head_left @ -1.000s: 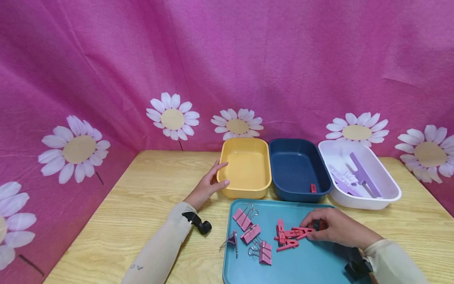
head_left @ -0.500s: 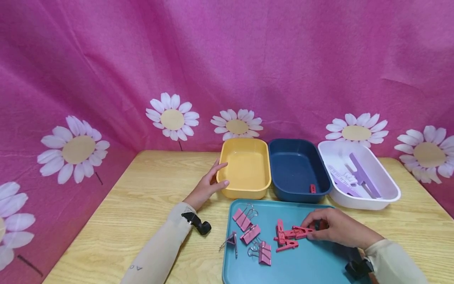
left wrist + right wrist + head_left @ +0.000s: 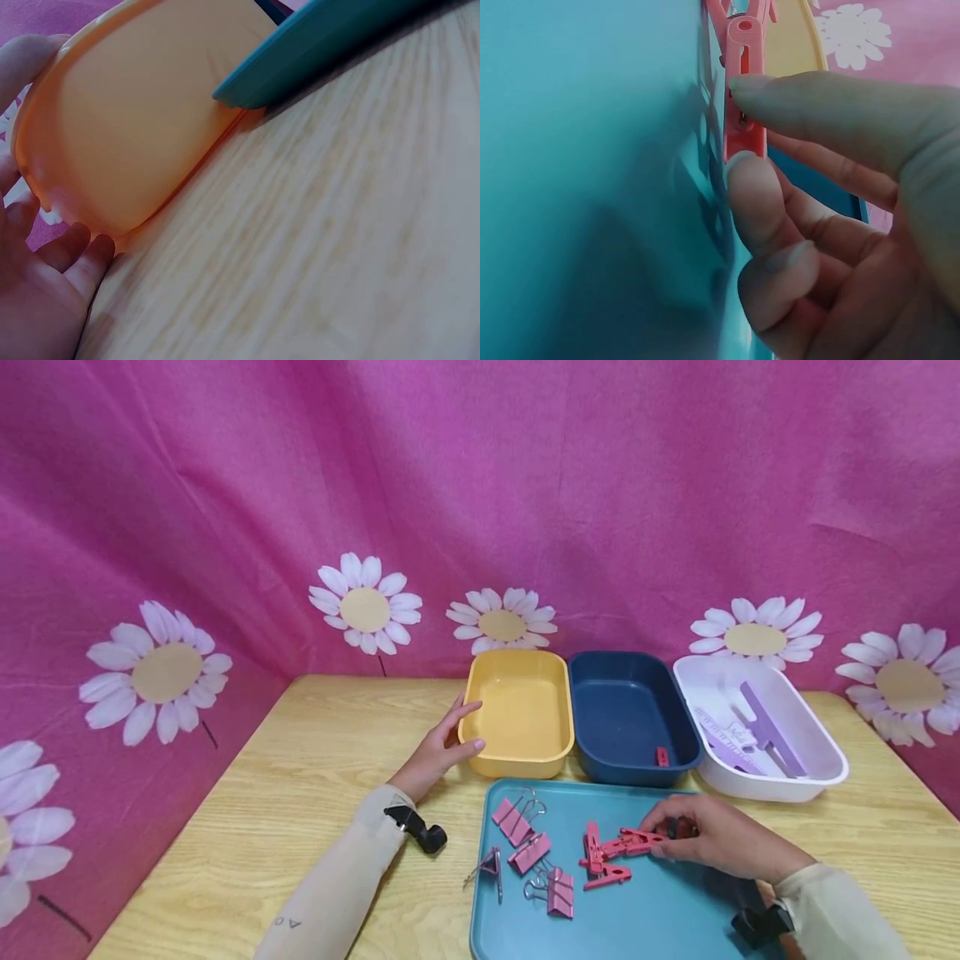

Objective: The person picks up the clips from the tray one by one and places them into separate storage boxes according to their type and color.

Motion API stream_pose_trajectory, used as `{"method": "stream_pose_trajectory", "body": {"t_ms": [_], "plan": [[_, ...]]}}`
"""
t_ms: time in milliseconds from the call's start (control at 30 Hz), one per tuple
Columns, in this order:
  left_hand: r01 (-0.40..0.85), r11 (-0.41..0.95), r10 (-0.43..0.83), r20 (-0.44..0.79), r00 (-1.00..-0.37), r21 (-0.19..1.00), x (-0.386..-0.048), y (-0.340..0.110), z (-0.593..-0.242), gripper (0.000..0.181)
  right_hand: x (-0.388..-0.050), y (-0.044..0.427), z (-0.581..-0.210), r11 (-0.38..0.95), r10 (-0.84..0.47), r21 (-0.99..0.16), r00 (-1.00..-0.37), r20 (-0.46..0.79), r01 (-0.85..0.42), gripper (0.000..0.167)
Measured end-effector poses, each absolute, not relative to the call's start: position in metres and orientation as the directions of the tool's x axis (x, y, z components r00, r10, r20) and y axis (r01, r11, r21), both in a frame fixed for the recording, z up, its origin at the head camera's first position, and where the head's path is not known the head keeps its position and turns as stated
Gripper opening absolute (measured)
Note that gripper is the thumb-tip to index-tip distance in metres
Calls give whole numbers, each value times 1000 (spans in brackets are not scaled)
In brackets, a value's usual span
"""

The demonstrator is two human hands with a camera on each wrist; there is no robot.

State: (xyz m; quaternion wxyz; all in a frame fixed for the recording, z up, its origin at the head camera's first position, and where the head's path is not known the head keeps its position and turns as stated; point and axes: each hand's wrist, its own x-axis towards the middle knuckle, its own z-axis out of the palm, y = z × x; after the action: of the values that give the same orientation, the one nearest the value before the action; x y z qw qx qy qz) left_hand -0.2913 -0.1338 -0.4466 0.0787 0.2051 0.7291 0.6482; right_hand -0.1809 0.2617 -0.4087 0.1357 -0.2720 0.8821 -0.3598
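Observation:
My right hand (image 3: 708,835) pinches the end of a red plastic clothespin (image 3: 641,842) low over the teal tray (image 3: 637,927). In the right wrist view, a finger and the thumb touch that clothespin (image 3: 744,97). Its far end meets other red clothespins (image 3: 592,852) in a small pile. My left hand (image 3: 438,752) holds the left side of the yellow bin (image 3: 521,764), with fingertips over the rim. In the left wrist view, other fingers lie along the outer wall of the bin (image 3: 142,127). Several pink binder clips (image 3: 530,854) lie on the tray's left side.
A navy bin (image 3: 626,768) with one red clothespin (image 3: 662,757) in it stands beside the yellow one. To its right, a white bin (image 3: 795,789) holds purple items (image 3: 772,731). All stand on a wooden table (image 3: 360,710) before a pink flowered cloth (image 3: 600,502).
The pinched clothespin has turned slightly and lies more in line with its neighbour. My right hand has shifted a very little. The left hand has stayed put on the yellow bin.

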Motion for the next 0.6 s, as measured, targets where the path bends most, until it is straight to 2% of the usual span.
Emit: {"method": "stream_pose_trajectory", "body": {"t_ms": [600], "plan": [[204,91,400,152,-904,975,-291,-133,-447,58,-181,265,-405,619,-511,-693,-860,1,-369,20]]}}
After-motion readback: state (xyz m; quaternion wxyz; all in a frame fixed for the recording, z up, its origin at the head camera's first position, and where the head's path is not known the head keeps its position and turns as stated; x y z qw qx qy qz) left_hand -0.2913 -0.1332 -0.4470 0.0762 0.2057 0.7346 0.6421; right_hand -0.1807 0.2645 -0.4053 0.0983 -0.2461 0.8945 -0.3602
